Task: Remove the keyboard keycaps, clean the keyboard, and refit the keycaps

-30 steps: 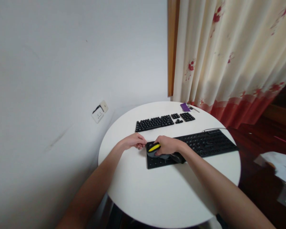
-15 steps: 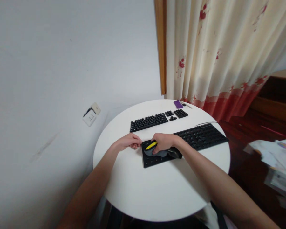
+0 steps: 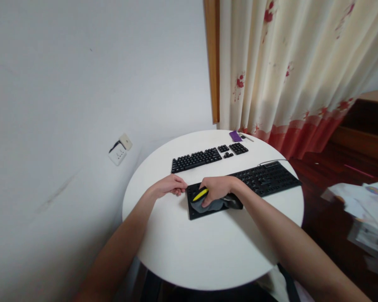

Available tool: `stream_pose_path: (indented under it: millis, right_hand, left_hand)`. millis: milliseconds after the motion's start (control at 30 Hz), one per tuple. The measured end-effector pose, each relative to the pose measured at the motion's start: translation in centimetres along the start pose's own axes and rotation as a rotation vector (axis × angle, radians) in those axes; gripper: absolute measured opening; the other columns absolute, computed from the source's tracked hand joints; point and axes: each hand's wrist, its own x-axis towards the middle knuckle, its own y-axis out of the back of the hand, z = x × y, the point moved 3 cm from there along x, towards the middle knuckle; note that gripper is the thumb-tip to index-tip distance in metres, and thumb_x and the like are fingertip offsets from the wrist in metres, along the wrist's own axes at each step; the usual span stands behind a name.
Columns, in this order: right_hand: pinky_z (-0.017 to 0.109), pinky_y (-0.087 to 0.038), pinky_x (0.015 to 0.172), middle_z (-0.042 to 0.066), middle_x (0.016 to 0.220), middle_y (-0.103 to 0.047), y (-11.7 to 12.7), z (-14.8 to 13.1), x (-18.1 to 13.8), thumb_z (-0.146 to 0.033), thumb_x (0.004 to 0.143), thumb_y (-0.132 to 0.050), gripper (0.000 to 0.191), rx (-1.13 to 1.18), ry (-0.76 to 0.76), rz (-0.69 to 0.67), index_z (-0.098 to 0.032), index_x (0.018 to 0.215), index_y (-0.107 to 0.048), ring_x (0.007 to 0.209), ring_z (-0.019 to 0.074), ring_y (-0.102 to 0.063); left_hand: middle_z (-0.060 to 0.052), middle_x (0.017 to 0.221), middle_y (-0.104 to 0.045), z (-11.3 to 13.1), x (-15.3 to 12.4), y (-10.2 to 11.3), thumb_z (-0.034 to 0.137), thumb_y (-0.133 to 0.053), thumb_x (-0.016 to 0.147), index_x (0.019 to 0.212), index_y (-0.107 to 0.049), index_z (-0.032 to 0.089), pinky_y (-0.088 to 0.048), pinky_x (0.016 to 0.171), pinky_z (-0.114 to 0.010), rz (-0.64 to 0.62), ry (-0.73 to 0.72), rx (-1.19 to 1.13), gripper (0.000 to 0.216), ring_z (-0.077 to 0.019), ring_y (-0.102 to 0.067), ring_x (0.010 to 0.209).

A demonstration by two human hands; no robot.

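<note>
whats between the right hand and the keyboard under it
A gray cloth-like item with a yellow strip, gripped by the right hand over the keyboard, as the head view shows.

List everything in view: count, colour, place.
Round table: 1, white, centre
Keyboard base: 1, black, on table
Keycap groups: 4, black, behind base
Soft bundle: 1, grey-yellow, over base
Flat piece: 1, purple, far edge
Slim stick: 1, pale, far edge
Wall plates: 2, pale, left
Floral curtain: 1, cream-red, right
Wooden strip: 1, brown, beside curtain
Papers: several, white, right
Left hand: 1, bare, base corner
Right hand: 1, bare, holding bundle
</note>
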Motion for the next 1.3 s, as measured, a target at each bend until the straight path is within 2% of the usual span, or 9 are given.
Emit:
stream_pose_path:
  millis: [167,233,400,600,833,1000,1067,1233,1300]
  right_hand:
    - [0.023,-0.043,0.062,0.009,0.088,-0.074,1.4,0.9,0.3,-0.033,0.07,-0.071,0.032,-0.17,-0.185,0.438,-0.012,0.094,-0.075,0.077,0.0201,-0.065]
    - [0.023,-0.043,0.061,0.01,0.087,-0.074,1.1,1.0,0.4,-0.032,0.068,-0.072,0.034,-0.174,-0.201,0.38,-0.012,0.095,-0.075,0.076,0.0206,-0.065]
    - [0.02,-0.045,0.062,0.003,0.086,-0.074,-0.1,0.1,0.0,-0.034,0.063,-0.078,0.038,-0.004,-0.015,-0.038,-0.015,0.096,-0.075,0.074,0.017,-0.064]
    - [0.023,-0.042,0.059,0.008,0.084,-0.074,1.2,1.2,0.4,-0.03,0.068,-0.072,0.031,-0.173,-0.171,0.349,-0.014,0.095,-0.076,0.073,0.0188,-0.065]
    - [0.019,-0.044,0.062,0.001,0.086,-0.075,-0.1,0.0,-0.1,-0.031,0.063,-0.078,0.036,-0.011,-0.02,-0.028,-0.015,0.096,-0.076,0.073,0.0156,-0.064]
    - [0.021,-0.043,0.062,0.005,0.083,-0.074,1.1,0.1,0.1,-0.03,0.071,-0.071,0.029,-0.087,-0.088,0.306,-0.012,0.094,-0.076,0.073,0.0167,-0.063]
    - [0.022,-0.042,0.06,0.006,0.082,-0.074,1.2,0.6,0.2,-0.029,0.069,-0.072,0.03,-0.125,-0.136,0.343,-0.012,0.094,-0.076,0.073,0.0177,-0.063]
    - [0.02,-0.045,0.063,0.001,0.086,-0.075,-0.2,0.2,0.0,-0.03,0.064,-0.077,0.035,0.002,0.001,-0.023,-0.015,0.095,-0.076,0.074,0.0162,-0.064]
    - [0.019,-0.045,0.064,0.001,0.087,-0.075,-0.3,-0.1,0.0,-0.031,0.066,-0.077,0.034,0.039,0.046,-0.036,-0.015,0.096,-0.076,0.074,0.0154,-0.064]
  left_hand:
    - [-0.006,0.064,-0.067,0.3,-0.1,-0.2,0.033,-0.076,0.069,0.074,-0.072,0.01,-0.04,0.048,-0.017,0.008,0.01,-0.005,0.024,-0.0077,-0.055,0.05]
    - [-0.006,0.066,-0.068,0.3,-0.1,-0.2,0.034,-0.076,0.07,0.074,-0.072,0.01,-0.041,0.048,-0.017,0.01,0.011,-0.006,0.025,-0.0079,-0.056,0.051]
    - [-0.006,0.067,-0.068,0.1,-0.1,-0.1,0.032,-0.075,0.069,0.076,-0.072,0.01,-0.044,0.051,-0.018,0.012,0.004,-0.012,0.023,-0.008,-0.057,0.052]
    - [-0.007,0.065,-0.068,0.0,0.1,-0.1,0.034,-0.076,0.069,0.073,-0.071,0.01,-0.039,0.047,-0.017,0.022,0.016,-0.007,0.025,-0.0081,-0.056,0.051]
    - [-0.006,0.067,-0.068,0.1,0.1,0.0,0.033,-0.077,0.067,0.075,-0.072,0.011,-0.043,0.051,-0.019,0.015,0.009,-0.022,0.024,-0.0083,-0.055,0.052]
    - [-0.006,0.063,-0.067,0.4,-0.1,-0.3,0.034,-0.076,0.067,0.071,-0.071,0.009,-0.039,0.048,-0.018,0.025,0.014,-0.008,0.025,-0.0077,-0.054,0.05]
    - [-0.006,0.064,-0.068,0.4,-0.1,-0.2,0.033,-0.075,0.068,0.072,-0.072,0.01,-0.04,0.049,-0.018,0.026,0.016,-0.002,0.025,-0.0078,-0.054,0.05]
    - [-0.006,0.068,-0.068,0.0,0.0,0.0,0.033,-0.076,0.068,0.076,-0.072,0.01,-0.042,0.051,-0.018,0.02,0.005,-0.014,0.024,-0.0084,-0.057,0.053]
    - [-0.006,0.068,-0.068,-0.1,0.1,0.0,0.034,-0.076,0.069,0.075,-0.072,0.01,-0.043,0.051,-0.019,0.014,0.003,-0.018,0.025,-0.0082,-0.056,0.053]
